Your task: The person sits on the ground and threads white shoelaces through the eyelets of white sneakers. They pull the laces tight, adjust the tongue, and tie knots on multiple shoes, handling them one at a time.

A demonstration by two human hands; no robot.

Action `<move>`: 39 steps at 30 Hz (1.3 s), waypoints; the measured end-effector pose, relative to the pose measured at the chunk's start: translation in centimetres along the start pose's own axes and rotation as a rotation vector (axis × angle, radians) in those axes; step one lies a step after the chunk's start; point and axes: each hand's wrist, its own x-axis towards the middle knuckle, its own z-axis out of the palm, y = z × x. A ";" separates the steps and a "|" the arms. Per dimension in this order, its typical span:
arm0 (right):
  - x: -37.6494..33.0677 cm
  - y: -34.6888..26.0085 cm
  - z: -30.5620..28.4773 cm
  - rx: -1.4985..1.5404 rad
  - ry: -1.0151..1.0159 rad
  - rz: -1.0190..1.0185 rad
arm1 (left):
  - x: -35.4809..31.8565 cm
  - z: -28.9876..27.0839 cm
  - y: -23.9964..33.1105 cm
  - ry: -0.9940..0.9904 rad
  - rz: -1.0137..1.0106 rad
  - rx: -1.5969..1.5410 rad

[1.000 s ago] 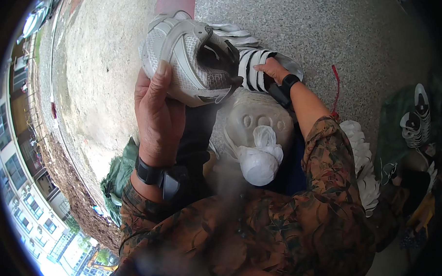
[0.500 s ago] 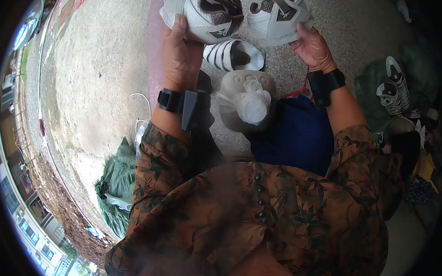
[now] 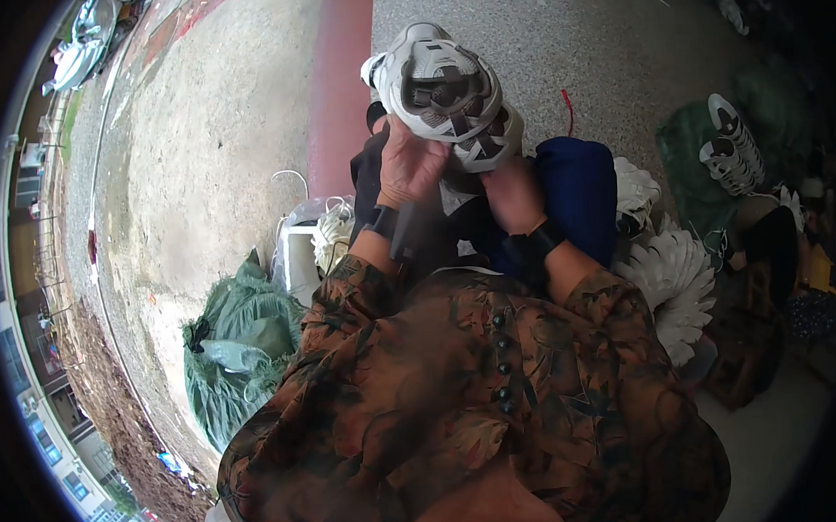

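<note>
Two white and grey sneakers with dark brown linings are held together in front of me, the nearer one partly hidden. My left hand [image 3: 411, 162] is closed on the near left edge of the larger-looking sneaker [image 3: 402, 73], its thumb against the side. At the lower edge of the second sneaker [image 3: 488, 150], my right hand [image 3: 515, 193] is closed and smeared by motion. Its fingertips are hidden under that shoe. Both wrists wear black bands.
Dark blue cloth [image 3: 581, 186] covers my right knee. A fan of white petal-shaped pieces [image 3: 669, 284] lies to the right, and a white laced shoe [image 3: 733, 149] rests on green cloth beyond. A green sack [image 3: 241, 327] and white-framed item [image 3: 296, 265] stand left.
Both hands have come closer to my body and together, bringing the two separate sneakers into overlap. The strapped white shoe and the grey form with its white bundle no longer show.
</note>
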 end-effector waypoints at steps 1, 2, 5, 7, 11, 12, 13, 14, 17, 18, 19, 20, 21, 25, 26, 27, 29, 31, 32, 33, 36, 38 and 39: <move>-0.1 0.0 -0.4 0.023 -0.018 -0.039 | -0.6 0.1 -0.5 -0.023 -0.029 -0.031; 0.1 0.1 -0.8 0.029 -0.029 -0.051 | -0.9 0.4 -0.9 -0.054 -0.019 0.029; 0.3 0.2 -1.5 0.043 -0.037 -0.058 | -1.7 1.4 -1.4 -0.040 -0.025 0.039; 0.2 0.2 -1.9 0.037 -0.019 -0.031 | -2.1 1.1 -1.5 -0.041 -0.019 0.004; 0.5 0.4 -2.3 -0.027 0.029 -0.026 | -2.8 2.4 -2.4 -0.049 -0.025 -0.041; 0.6 0.4 -2.6 -0.041 0.084 -0.016 | -2.9 2.8 -2.7 -0.061 -0.029 -0.045; 0.6 0.3 -2.6 -0.055 0.139 -0.006 | -3.0 2.8 -2.8 -0.051 -0.043 -0.050; 1.2 0.6 -3.8 -0.316 0.074 -0.117 | -3.1 2.6 -3.0 -0.042 -0.057 -0.055; 2.4 1.5 -7.1 -0.593 0.040 -0.217 | -4.0 0.2 -4.2 -0.052 -0.169 0.028; 1.7 1.3 -5.0 -0.341 0.131 -0.099 | -4.0 0.0 -4.8 -0.051 -0.174 0.105; 1.4 1.2 -3.8 -0.088 0.221 0.014 | -4.0 0.0 -5.3 -0.051 -0.184 0.180; 1.5 1.2 -3.7 -0.064 0.238 0.022 | -3.9 -0.3 -5.5 -0.014 -0.202 0.192; 1.6 1.0 -3.6 -0.044 0.256 0.029 | -3.8 -0.2 -5.5 -0.012 -0.200 0.189; 0.4 -0.8 -2.4 -0.291 0.390 -0.077 | -3.6 0.7 -5.2 0.007 -0.195 0.182; 0.6 -1.3 -1.9 -0.416 0.486 -0.142 | -3.7 0.9 -5.1 0.012 -0.195 0.181; 1.1 -2.0 -1.7 -0.543 0.580 -0.213 | -3.7 0.9 -5.0 0.020 -0.194 0.183; 2.4 -3.8 -1.2 -0.806 0.571 -0.421 | -3.8 0.8 -4.9 0.044 -0.190 0.189; 3.9 -6.0 0.2 -1.064 0.346 -0.697 | -3.8 0.8 -4.9 0.047 -0.201 0.169; 4.5 -6.5 1.3 -1.040 0.228 -0.593 | -3.9 0.9 -4.9 0.050 -0.205 0.161; 5.0 -7.2 3.1 -1.014 0.116 -0.493 | -3.9 1.1 -4.8 0.094 -0.197 0.172; 7.0 -9.0 4.6 -1.097 -0.109 -0.175 | -4.2 2.1 -4.8 0.235 -0.199 0.228; 8.0 -9.3 4.1 -1.116 -0.175 -0.049 | -4.1 2.0 -4.2 0.225 -0.289 0.291; 8.1 -9.3 3.9 -1.083 -0.159 -0.036 | -4.1 1.9 -3.9 0.219 -0.337 0.320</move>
